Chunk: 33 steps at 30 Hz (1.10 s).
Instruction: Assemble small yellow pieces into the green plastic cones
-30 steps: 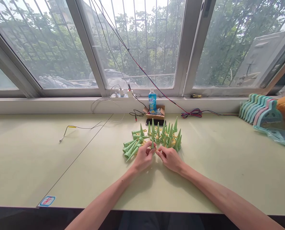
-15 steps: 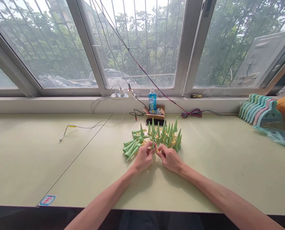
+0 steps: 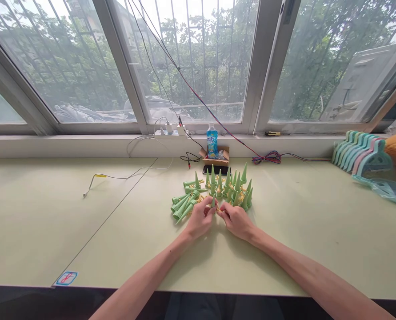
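Between finger and thumb, my left hand [image 3: 201, 217] grips a green plastic watering spike [image 3: 213, 202], its pointed tip upward. My right hand [image 3: 236, 218] is closed in a pinch on a small yellow valve piece [image 3: 218, 210] at the spike's side. Fingers cover much of both parts, so I cannot tell how they join. Just beyond my hands stand several more green spikes [image 3: 243, 173], points up, with yellow pieces among them. To the left, other green spikes [image 3: 181, 208] lie on their sides in a pile.
Behind the spikes are a dark phone [image 3: 217, 170] and a small cardboard box [image 3: 215, 162] with a blue bottle [image 3: 212, 142]. A coiled cable [image 3: 267, 157] and a row of pastel plastic items [image 3: 361, 153] lie right. A thin cable [image 3: 118, 177] crosses the table [image 3: 111, 240] left.
Both hands stay in nearly the same place, with only a slight shift of the fingers around the spike and the yellow piece. The other spikes have not moved.
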Tool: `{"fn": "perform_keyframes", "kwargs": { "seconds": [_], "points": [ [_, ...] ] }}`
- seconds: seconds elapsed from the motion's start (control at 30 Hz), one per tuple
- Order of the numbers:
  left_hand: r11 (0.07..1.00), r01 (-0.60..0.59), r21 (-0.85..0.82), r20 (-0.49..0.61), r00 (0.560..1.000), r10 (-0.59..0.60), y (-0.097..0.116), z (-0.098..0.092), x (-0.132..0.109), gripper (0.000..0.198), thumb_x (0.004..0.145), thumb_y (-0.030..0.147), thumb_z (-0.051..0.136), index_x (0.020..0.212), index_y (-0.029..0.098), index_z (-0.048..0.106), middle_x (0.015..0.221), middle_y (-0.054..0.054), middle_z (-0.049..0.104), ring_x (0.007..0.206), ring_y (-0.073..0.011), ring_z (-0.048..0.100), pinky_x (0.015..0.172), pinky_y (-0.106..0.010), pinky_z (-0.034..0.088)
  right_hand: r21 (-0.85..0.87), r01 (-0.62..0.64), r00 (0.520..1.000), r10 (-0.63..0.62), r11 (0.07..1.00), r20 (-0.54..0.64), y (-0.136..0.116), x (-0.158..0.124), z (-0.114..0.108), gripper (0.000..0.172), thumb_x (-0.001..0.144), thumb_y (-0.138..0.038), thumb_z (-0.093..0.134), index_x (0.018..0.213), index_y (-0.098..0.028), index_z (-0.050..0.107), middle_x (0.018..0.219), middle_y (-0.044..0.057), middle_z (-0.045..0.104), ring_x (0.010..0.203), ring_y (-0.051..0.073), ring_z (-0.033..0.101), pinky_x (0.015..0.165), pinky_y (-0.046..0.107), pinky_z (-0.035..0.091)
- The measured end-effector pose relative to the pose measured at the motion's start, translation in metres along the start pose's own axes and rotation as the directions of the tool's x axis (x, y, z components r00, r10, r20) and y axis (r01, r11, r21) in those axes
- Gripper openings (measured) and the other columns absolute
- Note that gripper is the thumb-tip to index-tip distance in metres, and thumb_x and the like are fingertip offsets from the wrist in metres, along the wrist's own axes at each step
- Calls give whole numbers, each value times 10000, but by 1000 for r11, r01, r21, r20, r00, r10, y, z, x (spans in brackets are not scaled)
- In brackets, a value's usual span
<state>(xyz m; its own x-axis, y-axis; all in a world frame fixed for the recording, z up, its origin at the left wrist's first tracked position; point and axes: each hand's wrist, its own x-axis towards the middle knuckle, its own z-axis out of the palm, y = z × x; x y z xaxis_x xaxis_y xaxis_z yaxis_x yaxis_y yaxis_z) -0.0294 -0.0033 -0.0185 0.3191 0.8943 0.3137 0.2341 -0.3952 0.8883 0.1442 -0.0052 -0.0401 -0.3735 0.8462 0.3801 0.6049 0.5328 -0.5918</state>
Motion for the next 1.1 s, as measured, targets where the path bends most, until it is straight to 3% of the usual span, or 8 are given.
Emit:
{"fn": "perform_keyframes", "kwargs": {
  "seconds": [0.53,1.1],
  "points": [
    [1000,-1,17,16,1000,1,-3,0,0,168,911,320,503,954,175,576,875,-31,604,644,-108,547,567,-207,427,-74,19,1000,-18,997,12,2,0,2,235,972,-256,389,741,-218,408,593,-17,521,486,134,442,517,244,287],
    [999,-9,41,45,999,7,-2,-1,-1,139,935,286,469,977,181,549,896,-23,579,694,-111,559,593,-204,435,-30,1,1000,-1,1000,29,1,0,1,274,975,-301,367,719,-226,305,575,-25,453,483,131,353,517,260,251]
  ]
}}
